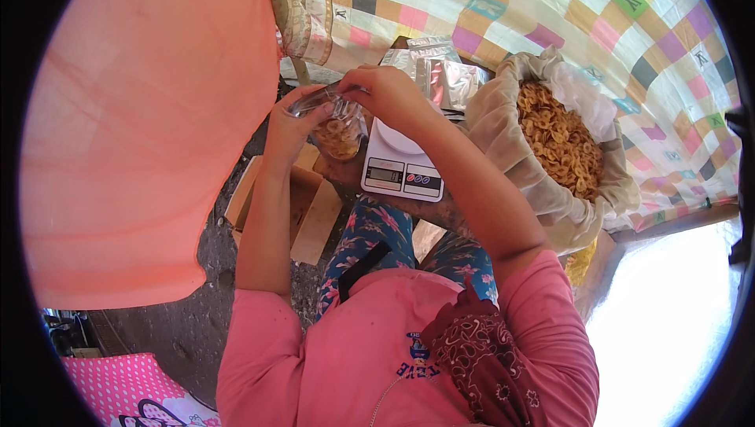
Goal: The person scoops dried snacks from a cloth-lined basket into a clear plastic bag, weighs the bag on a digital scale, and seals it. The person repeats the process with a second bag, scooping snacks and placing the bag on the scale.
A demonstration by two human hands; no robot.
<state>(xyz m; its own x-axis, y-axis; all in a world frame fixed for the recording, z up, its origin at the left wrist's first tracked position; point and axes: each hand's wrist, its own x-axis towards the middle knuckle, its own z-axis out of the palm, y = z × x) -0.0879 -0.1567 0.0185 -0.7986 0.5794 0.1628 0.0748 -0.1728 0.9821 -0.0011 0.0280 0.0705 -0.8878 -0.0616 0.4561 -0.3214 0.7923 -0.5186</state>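
Observation:
My left hand (301,114) grips the left side of a clear plastic pouch (341,132) that holds brown chips. At the pouch's top edge, the fingers of my right hand (374,88) pinch the plastic. The pouch hangs upright just left of a white digital kitchen scale (403,176), over the table's edge. My right forearm passes over part of the scale's round platform (396,139). To the right stands a large cloth-lined container (501,108) full of thin, curled brown chips (557,138).
Silver foil pouches (454,79) lie behind the scale on the wooden table (342,170). An open cardboard box (315,220) sits on the ground below left. An orange cloth (147,132) hangs at left, a checked patterned sheet (519,8) at the back. Crumpled white plastic (584,97) rests in the container.

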